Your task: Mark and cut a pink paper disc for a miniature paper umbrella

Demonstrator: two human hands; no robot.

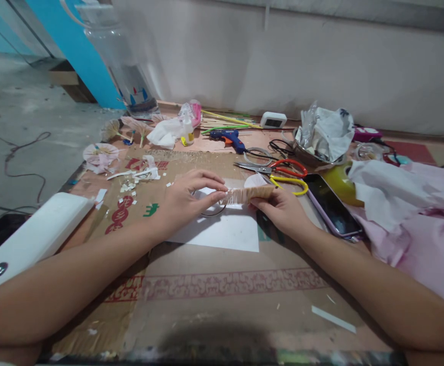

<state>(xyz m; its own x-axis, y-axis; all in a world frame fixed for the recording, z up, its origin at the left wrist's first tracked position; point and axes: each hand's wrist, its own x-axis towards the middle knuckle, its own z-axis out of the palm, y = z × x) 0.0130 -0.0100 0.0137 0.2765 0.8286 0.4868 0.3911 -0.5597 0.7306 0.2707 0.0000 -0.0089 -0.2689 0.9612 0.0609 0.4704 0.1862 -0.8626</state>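
In the head view, my right hand grips the right part of a bundle of thin tan slats, with the thumb in front and the fingers behind. The left end of the bundle looks pale and finely ribbed. My left hand pinches that end between thumb and fingertips. A white sheet of paper lies beneath both hands. Partly hidden behind my left hand is a thin dark ring on the paper. Just beyond my right hand rest scissors with one red and one yellow handle.
A blue glue gun, pleated paper pieces and paper scraps lie beyond the cardboard or on it. At right are a phone, a tape roll, pink cloth and a filled bowl. A white device stands left.
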